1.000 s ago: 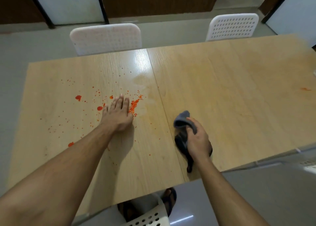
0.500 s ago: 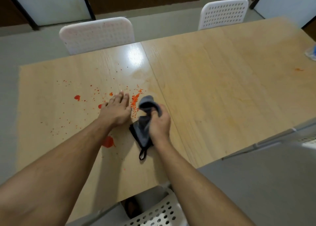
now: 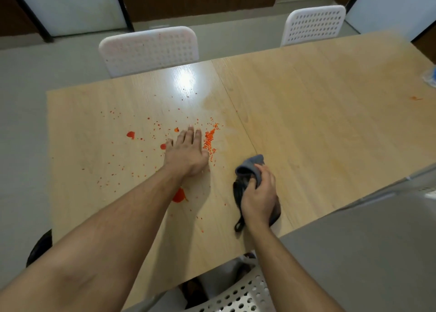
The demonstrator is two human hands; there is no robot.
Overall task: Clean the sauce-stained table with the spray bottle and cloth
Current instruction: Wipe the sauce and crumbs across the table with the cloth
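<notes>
On the light wooden surface (image 3: 306,123), made of two panels meeting at a seam, the left hand (image 3: 185,154) is lying flat with its fingers straight and close together, palm down, holding nothing. It is resting among the scattered orange-red sauce splatter (image 3: 210,141), with a dense cluster of small droplets just beside its fingers on the right, a few larger blots to its left, and one bigger blot (image 3: 178,195) showing beside the forearm nearer the person. The right hand (image 3: 258,199) is curling its fingers round a crumpled dark grey cloth (image 3: 250,167), bunching it and pressing it against the surface close to the near edge. The cloth is sticking out beyond the fingers on the far side, and a dark loop of it is trailing out below the wrist. The cloth is sitting to the right of the left hand, near it but apart, and just to the right of the panel seam, away from the main splatter. A small orange smear (image 3: 415,98) is lying far off to the right, and a blue object (image 3: 430,77), cut off by the frame's right edge, is too little in view to identify. Two white perforated plastic chairs (image 3: 148,49) are standing along the far side.
</notes>
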